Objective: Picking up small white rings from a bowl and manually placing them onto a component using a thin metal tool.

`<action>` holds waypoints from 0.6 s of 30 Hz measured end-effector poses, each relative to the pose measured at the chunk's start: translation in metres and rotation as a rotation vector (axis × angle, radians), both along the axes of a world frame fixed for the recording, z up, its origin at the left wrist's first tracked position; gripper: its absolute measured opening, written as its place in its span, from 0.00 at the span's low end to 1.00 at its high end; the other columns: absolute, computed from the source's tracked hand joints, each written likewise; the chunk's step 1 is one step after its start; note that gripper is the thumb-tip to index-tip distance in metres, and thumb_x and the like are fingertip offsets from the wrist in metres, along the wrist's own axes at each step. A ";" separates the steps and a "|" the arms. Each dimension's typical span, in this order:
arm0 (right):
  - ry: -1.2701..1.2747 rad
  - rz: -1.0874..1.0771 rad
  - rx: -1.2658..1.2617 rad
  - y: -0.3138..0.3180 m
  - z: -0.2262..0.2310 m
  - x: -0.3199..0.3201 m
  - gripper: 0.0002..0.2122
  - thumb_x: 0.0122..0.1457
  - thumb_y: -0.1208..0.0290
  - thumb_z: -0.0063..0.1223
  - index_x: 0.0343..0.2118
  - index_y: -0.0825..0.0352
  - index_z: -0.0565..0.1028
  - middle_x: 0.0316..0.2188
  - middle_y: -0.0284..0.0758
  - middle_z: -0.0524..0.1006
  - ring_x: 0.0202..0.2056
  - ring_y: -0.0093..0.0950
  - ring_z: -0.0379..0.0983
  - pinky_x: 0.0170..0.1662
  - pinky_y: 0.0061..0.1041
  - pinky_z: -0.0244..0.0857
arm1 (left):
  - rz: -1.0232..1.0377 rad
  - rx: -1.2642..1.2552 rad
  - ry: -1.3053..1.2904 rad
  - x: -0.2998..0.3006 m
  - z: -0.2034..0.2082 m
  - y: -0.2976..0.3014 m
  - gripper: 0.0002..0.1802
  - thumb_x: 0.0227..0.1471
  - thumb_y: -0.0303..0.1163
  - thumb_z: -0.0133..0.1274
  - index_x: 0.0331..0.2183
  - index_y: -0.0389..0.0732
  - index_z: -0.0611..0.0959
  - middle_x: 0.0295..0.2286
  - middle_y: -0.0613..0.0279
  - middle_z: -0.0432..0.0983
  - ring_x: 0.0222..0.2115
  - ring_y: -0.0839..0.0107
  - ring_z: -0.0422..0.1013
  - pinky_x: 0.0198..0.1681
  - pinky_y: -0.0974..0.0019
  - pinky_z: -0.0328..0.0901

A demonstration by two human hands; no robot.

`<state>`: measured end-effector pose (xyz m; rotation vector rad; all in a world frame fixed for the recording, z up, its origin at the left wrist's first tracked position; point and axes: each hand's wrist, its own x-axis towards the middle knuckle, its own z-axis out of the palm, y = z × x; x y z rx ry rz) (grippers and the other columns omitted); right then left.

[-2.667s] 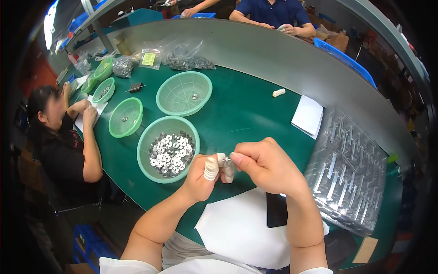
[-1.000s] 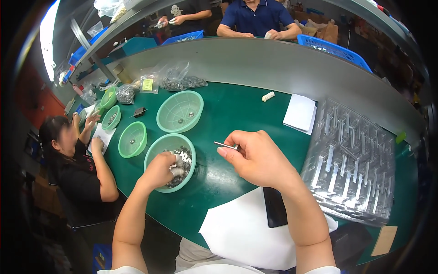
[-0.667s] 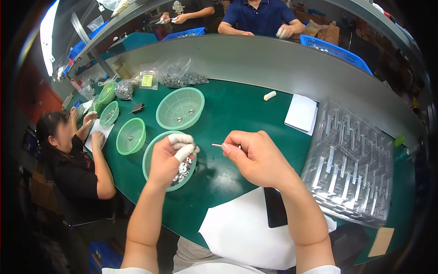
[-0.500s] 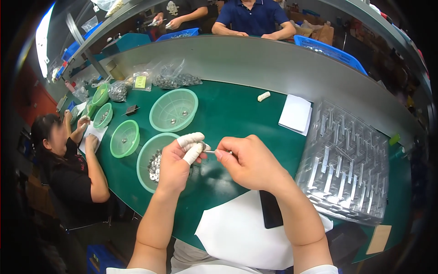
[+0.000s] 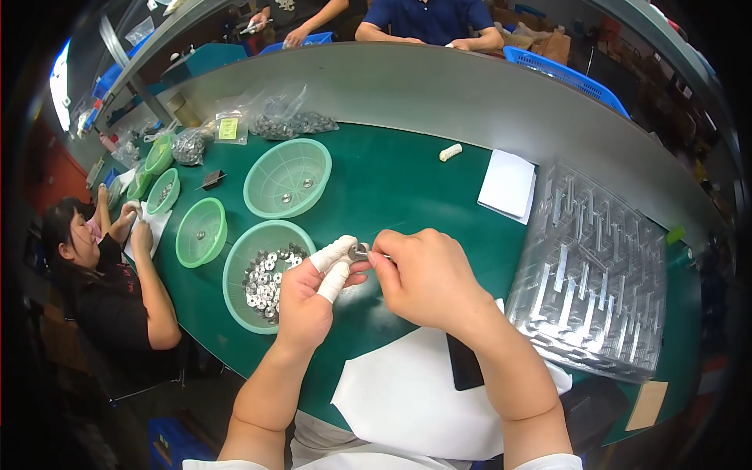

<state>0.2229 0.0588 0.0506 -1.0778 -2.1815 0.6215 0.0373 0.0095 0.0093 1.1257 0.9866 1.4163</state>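
My left hand [image 5: 307, 304], with white wraps on its thumb and a finger, pinches a small round metal part [image 5: 357, 251]. Close against it, my right hand [image 5: 431, 276] grips a thin metal rod [image 5: 379, 254] whose tip meets the part. Most of the rod is hidden by the right fingers. Left of my hands stands a green mesh basket [image 5: 230, 265] holding many small round metal pieces [image 5: 265, 291]. Behind it, a second green basket [image 5: 249, 188] holds two such pieces.
A white sheet [image 5: 399, 392] and black phone [image 5: 464, 362] lie under my right forearm. Stacked clear trays of metal strips [image 5: 587, 274] stand right. White paper [image 5: 505, 184], a small white roll [image 5: 450, 152] and bagged parts [image 5: 290, 121] lie farther back. A co-worker [image 5: 117, 274] sits left.
The view has shifted slightly. My left hand has turned, its fingertips tilting and the wrapped thumb lower, showing more of the pieces in the near basket. Both hands keep their holds.
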 end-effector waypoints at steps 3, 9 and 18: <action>-0.068 -0.055 0.098 -0.004 -0.004 -0.007 0.07 0.60 0.71 0.54 0.28 0.67 0.74 0.17 0.42 0.76 0.19 0.45 0.74 0.24 0.41 0.66 | 0.078 0.095 0.144 0.009 -0.006 -0.003 0.21 0.64 0.19 0.46 0.57 0.30 0.75 0.47 0.51 0.80 0.47 0.62 0.78 0.52 0.62 0.74; -0.100 -0.088 0.146 -0.010 -0.011 -0.015 0.08 0.61 0.70 0.54 0.28 0.67 0.71 0.18 0.42 0.77 0.20 0.46 0.76 0.25 0.43 0.69 | 0.137 0.243 0.486 0.007 -0.007 -0.007 0.22 0.63 0.17 0.45 0.58 0.30 0.74 0.49 0.51 0.79 0.50 0.65 0.76 0.57 0.61 0.69; 0.061 -0.026 0.074 -0.005 -0.011 -0.013 0.09 0.62 0.70 0.53 0.27 0.69 0.72 0.19 0.45 0.77 0.23 0.47 0.76 0.26 0.43 0.69 | 0.123 0.178 0.434 0.007 -0.001 -0.016 0.23 0.64 0.19 0.45 0.59 0.28 0.72 0.50 0.48 0.77 0.51 0.63 0.74 0.59 0.60 0.68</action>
